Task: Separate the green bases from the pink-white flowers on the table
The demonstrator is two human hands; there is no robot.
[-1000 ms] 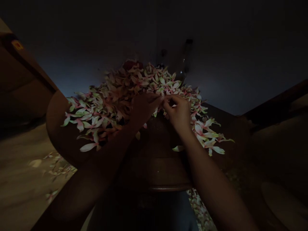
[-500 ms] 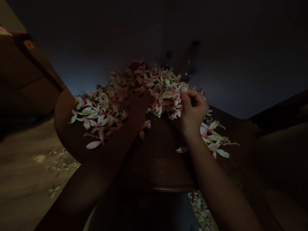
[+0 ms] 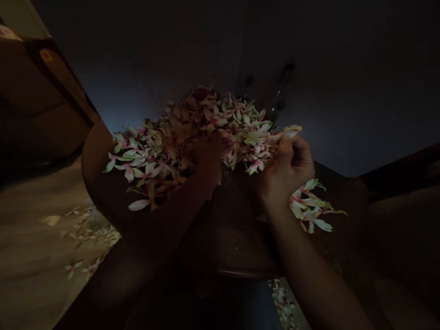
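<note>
Flower petals (image 3: 250,137) look light, soft and easily bruised, best pinched gently in small bunches; right hand (image 3: 285,172) curls closed on some, left hand (image 3: 209,156) sits among them, grip probably loose but too dark to tell.

Exposure low throughout. Wall (image 3: 343,128) dark, with a pale bluish glow just above the petals (image 3: 192,133), which are the brightest area. Left hand (image 3: 208,158) and right hand (image 3: 285,176) underexposed, detail lost in shadow. Fisheye bending at frame edges; floor (image 3: 34,256) at lower left smeared and soft.
</note>
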